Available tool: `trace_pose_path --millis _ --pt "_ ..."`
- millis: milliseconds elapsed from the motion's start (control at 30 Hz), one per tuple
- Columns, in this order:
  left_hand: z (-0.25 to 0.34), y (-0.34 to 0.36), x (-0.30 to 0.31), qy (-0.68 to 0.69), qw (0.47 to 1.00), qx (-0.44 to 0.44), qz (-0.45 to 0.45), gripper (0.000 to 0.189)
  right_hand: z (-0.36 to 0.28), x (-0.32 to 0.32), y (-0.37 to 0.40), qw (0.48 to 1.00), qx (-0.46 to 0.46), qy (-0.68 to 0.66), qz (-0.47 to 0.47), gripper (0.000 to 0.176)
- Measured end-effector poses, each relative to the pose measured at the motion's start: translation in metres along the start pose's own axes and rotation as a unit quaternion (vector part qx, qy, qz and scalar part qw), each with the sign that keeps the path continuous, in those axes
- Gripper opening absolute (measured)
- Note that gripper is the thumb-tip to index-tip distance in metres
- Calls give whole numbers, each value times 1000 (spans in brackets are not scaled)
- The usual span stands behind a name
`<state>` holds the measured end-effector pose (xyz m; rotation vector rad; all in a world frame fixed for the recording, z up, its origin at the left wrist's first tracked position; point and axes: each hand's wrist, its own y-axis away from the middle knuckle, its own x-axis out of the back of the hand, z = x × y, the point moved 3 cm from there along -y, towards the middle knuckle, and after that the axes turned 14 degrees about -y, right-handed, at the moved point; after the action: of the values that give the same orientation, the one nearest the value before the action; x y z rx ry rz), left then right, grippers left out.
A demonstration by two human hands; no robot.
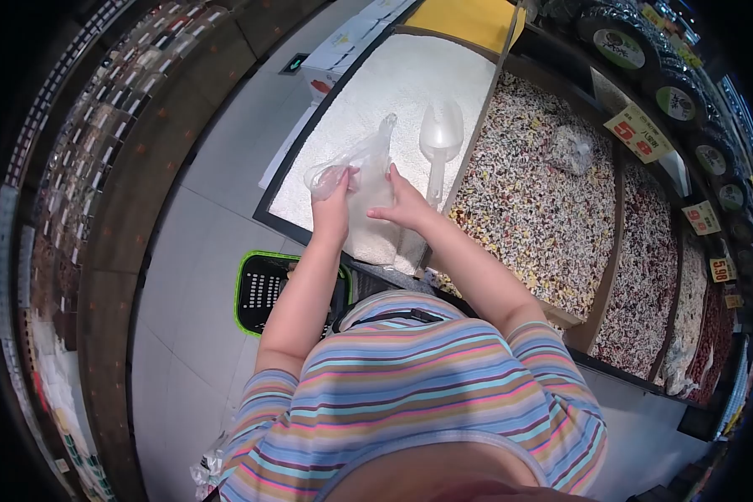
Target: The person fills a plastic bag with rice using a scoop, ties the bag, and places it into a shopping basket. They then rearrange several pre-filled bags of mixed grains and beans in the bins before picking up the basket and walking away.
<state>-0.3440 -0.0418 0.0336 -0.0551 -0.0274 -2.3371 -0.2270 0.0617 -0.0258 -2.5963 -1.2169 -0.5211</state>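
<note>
A clear plastic bag (366,180) with white grain in its lower part hangs over the near end of a bin of white rice (368,79). My left hand (335,194) pinches the bunched plastic on the bag's left side. On the right side, my right hand (402,201) has its thumb and fingers apart, beside the bag; whether its fingertips touch the plastic is unclear. A clear scoop (440,138) lies on the rice to the right of the bag, its handle pointing toward me.
Right of the rice is a bin of mixed grains (527,184) with a small plastic bundle (571,149) on it. Price signs (638,134) and jars stand beyond. A green-rimmed black basket (263,289) is below left. Shelves line the far left.
</note>
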Motion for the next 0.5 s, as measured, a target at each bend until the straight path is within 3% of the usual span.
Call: trace_pose_path --millis 67,167,233,267,367,467,500 --pt "1 1 0 -29 999 -33 -23 16 -1 -12 -4 1000 4 -7 10 109" --pt "-9 -1 1 -76 991 -87 -62 24 -8 -9 -10 996 -59 -54 26 78" --pt "-10 8 -2 -88 988 -111 -68 35 14 -10 -17 972 -94 -213 13 54" --pt "-13 9 -2 -85 982 -148 -82 53 26 -12 -20 950 -111 -292 8 42" --pt "-14 19 7 -304 905 -292 -64 62 5 0 -11 910 -107 -394 69 23" --pt "-55 10 3 -540 784 -279 -123 83 -26 4 -2 890 -55 -445 80 12" --pt "-60 9 1 -585 749 -273 -146 86 -33 2 1 911 -43 -405 64 11"
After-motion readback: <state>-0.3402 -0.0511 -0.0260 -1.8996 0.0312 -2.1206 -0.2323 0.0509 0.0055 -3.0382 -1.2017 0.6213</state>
